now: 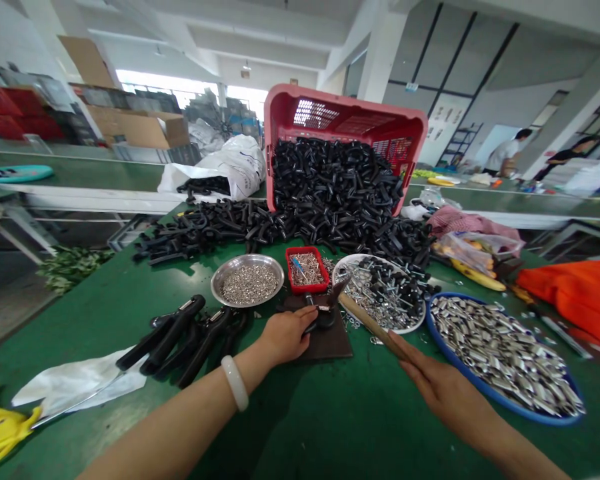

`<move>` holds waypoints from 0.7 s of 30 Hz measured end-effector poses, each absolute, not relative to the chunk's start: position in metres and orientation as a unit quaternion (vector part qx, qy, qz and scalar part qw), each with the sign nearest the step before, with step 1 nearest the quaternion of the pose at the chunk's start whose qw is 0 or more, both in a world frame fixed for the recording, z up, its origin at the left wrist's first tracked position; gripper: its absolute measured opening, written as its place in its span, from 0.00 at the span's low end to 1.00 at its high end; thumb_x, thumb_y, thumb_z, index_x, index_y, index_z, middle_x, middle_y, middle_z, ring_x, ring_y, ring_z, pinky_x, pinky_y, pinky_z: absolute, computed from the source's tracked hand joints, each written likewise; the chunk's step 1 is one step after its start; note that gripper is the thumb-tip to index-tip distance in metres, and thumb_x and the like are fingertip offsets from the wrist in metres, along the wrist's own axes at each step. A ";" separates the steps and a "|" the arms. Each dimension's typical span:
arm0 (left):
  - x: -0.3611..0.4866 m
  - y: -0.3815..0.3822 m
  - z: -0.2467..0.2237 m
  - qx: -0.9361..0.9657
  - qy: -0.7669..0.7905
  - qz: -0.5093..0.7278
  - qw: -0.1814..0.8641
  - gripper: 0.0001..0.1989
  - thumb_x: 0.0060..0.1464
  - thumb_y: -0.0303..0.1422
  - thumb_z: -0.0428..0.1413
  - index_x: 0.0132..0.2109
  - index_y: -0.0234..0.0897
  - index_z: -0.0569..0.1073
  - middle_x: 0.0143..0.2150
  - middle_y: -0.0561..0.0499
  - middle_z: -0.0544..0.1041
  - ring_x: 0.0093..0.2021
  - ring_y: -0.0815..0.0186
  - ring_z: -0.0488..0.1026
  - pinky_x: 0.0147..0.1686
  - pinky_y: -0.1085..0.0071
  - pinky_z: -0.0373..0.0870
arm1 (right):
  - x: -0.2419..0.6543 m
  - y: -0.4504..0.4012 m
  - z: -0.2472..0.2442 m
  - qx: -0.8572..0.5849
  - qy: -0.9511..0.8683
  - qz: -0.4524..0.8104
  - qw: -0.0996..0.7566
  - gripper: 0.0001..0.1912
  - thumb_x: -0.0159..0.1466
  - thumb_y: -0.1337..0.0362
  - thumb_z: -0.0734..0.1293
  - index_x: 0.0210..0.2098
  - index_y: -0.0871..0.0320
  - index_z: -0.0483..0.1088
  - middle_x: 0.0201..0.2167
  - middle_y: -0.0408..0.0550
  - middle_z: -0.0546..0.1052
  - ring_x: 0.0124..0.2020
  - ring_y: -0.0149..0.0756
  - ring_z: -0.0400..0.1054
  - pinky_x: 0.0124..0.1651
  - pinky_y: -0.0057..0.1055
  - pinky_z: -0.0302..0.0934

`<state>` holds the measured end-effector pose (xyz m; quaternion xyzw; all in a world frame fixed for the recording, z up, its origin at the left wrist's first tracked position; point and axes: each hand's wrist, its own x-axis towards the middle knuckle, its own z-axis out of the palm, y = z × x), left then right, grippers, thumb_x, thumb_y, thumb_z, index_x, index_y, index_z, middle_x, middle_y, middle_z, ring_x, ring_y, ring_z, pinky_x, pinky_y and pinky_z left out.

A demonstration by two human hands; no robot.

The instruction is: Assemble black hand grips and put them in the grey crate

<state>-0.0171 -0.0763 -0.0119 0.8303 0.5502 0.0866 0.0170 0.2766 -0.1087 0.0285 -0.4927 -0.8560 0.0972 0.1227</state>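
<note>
My left hand, with a white bangle on its wrist, is closed on a black part with a small spring, resting on a dark square plate. In my right hand is the wooden handle of a hammer; its dark head is just right of the black part. Behind the plate stand a red tray of small pins and a metal dish of tiny metal pieces. A white plate holds screws and black knobs.
A pink crate spills black parts over the back of the green table. Assembled black handles lie at left by a yellow-handled tool. At right are a blue tray of metal pieces and orange cloth. Two people are in the background.
</note>
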 end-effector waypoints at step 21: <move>-0.022 -0.075 -0.012 0.844 0.527 0.096 0.029 0.26 0.51 0.34 0.47 0.58 0.43 0.58 0.59 0.52 0.61 0.45 0.62 0.70 0.43 0.66 0.66 | 0.278 -0.103 0.036 -0.485 -0.863 0.114 0.087 0.25 0.64 0.63 0.53 0.60 0.49 0.49 0.42 0.45 0.75 0.38 0.40 0.72 0.38 0.36 0.68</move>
